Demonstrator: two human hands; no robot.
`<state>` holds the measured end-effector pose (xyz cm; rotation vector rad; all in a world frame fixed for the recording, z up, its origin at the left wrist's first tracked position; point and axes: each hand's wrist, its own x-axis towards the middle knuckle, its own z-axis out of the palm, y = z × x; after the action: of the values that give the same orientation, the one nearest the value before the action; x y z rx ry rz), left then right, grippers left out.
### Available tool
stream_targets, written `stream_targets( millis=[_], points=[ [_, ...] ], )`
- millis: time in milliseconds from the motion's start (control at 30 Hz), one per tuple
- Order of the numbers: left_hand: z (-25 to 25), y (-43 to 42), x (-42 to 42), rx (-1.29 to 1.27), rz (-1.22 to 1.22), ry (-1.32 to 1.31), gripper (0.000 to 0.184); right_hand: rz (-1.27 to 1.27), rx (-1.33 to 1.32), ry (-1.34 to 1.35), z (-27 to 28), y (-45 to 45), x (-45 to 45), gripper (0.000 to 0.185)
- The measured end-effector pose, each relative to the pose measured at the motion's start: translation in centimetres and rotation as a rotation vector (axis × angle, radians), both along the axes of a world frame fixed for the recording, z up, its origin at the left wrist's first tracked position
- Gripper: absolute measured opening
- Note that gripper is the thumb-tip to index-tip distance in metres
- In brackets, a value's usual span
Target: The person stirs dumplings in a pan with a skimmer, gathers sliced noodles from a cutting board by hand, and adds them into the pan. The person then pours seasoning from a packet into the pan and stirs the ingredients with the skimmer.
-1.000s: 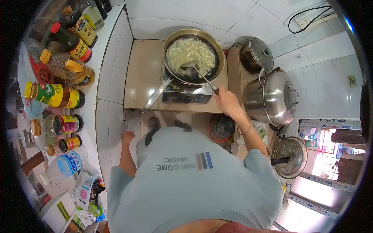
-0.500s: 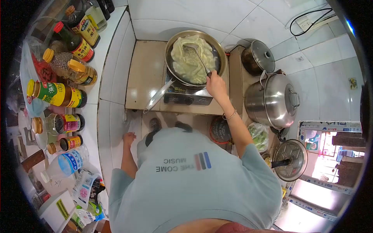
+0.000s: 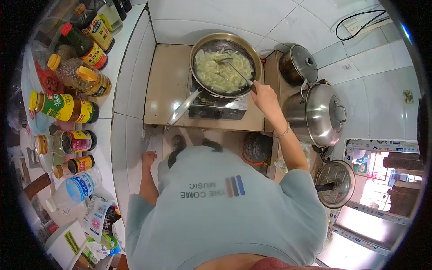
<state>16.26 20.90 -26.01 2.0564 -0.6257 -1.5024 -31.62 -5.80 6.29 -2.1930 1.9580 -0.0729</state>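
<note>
My right hand (image 3: 266,98) is closed around the dark handle end of a metal spatula (image 3: 238,72), whose head rests among the food in the pan. Pale yellow-green food pieces (image 3: 216,76) cover much of the pan's inside; they look like slices or strips, and I cannot tell the exact kind. The wide pan (image 3: 256,51) sits on a stove (image 3: 220,110), its long metal handle (image 3: 182,110) pointing toward me at the left. Down by my side, my left hand (image 3: 149,158) hangs with loosely bent fingers, holding nothing.
A large steel pot (image 3: 310,114) and a smaller lidded pot (image 3: 299,65) stand right of the stove. A glass lid (image 3: 339,184) is nearer me at right. Sauce bottles (image 3: 67,108) line the left counter (image 3: 105,105). A dark round container (image 3: 256,147) sits below the stove.
My right hand has moved right and slightly toward me with the spatula. The food, earlier a smeared swirl, now shows as separate pieces lying lower in the pan. My left hand is unmoved.
</note>
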Motion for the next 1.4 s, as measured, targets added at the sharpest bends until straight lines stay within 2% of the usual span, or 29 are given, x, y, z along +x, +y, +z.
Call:
stream_targets(
  millis=[67,200,267,300,367,400,467,533,600,700,733,833,967,1033,1167,1267,1333,1400],
  points=[
    [-0.1,0.0,-0.1,-0.009,0.061,0.041,0.020,0.084,-0.090,0.038,0.3,0.5,-1.2,0.021],
    [-0.5,0.2,0.1,0.034,0.020,0.008,0.022,0.146,-0.062,0.069,2.7,1.1,-2.7,0.016],
    [-0.6,0.1,0.1,0.026,0.005,0.010,0.022,0.123,0.051,0.204,4.1,1.4,-3.0,0.042],
    [-0.7,-0.1,0.2,0.042,-0.047,-0.013,0.022,0.122,0.053,0.204,4.8,1.6,-3.1,0.042],
    [-1.1,0.0,0.4,0.060,-0.100,-0.035,0.022,0.224,-0.011,0.165,6.5,2.0,-3.3,0.012],
    [-1.4,0.2,0.5,0.037,-0.101,-0.047,0.023,0.224,-0.008,0.166,7.6,2.1,-3.3,0.012],
    [-1.3,0.4,0.3,0.016,-0.103,-0.059,0.024,0.255,0.096,0.074,9.7,2.3,-3.5,0.040],
    [-0.2,0.2,-0.1,0.024,-0.027,-0.015,0.026,0.249,0.139,0.033,10.8,1.5,-4.5,0.039],
    [0.2,0.2,-0.1,0.019,-0.032,-0.011,0.026,0.250,0.137,-0.015,12.6,1.2,-5.0,0.033],
    [-0.6,0.5,0.2,0.012,-0.055,-0.019,0.025,0.247,0.144,-0.019,15.9,1.2,-5.8,0.036],
    [-0.9,0.6,0.3,0.010,-0.074,-0.034,0.025,0.185,0.235,0.014,17.2,1.1,-5.3,0.036],
    [-1.0,0.6,0.3,0.007,-0.038,-0.005,0.023,0.192,0.215,0.075,18.5,1.3,-5.5,0.035],
    [0.0,-0.1,-0.2,0.055,-0.042,-0.036,0.022,0.230,0.214,0.102,17.1,1.6,-6.2,0.035],
    [-0.2,-0.3,-0.2,0.001,-0.030,0.004,0.022,0.203,0.211,0.169,16.2,2.4,-5.3,0.035],
    [-0.5,-0.7,0.0,0.019,-0.074,-0.051,0.022,0.196,0.170,0.020,10.4,3.8,-5.8,0.039],
    [-0.5,-0.8,0.0,-0.010,-0.044,-0.042,0.023,0.094,0.226,0.104,7.2,5.0,-4.3,0.036],
    [-0.7,-0.8,0.4,0.003,-0.117,-0.078,0.022,0.075,0.206,0.111,4.2,5.5,-4.2,0.033],
    [-0.2,-1.1,0.3,0.032,-0.088,-0.080,0.021,0.047,0.188,0.079,2.6,5.8,-3.5,0.030]
  ],
)
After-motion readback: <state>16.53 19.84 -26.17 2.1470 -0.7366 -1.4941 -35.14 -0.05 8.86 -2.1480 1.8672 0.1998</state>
